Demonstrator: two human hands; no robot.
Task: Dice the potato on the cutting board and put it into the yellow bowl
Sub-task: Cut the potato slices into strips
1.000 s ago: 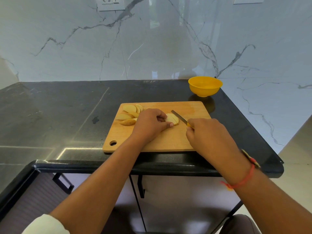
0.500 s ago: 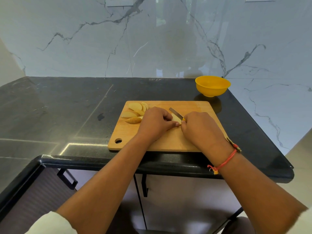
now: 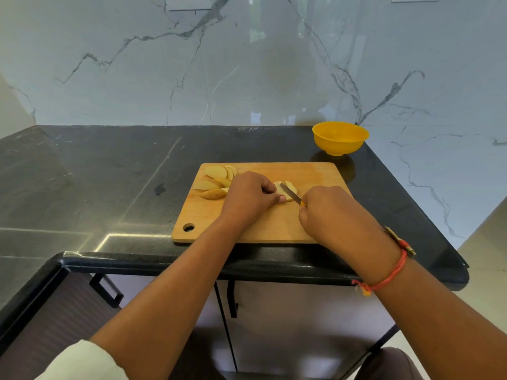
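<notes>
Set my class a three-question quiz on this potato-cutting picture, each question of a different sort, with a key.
1. True or false: the yellow bowl already holds potato.
2. Choose one. The right hand has its grip on: A. the knife; B. the yellow bowl; C. a loose slice.
3. Fill the blank: the cut potato slices lie to the ____ of the left hand, which holds the potato piece under the blade.

Key: 1. False, it looks empty. 2. A. 3. left.
</notes>
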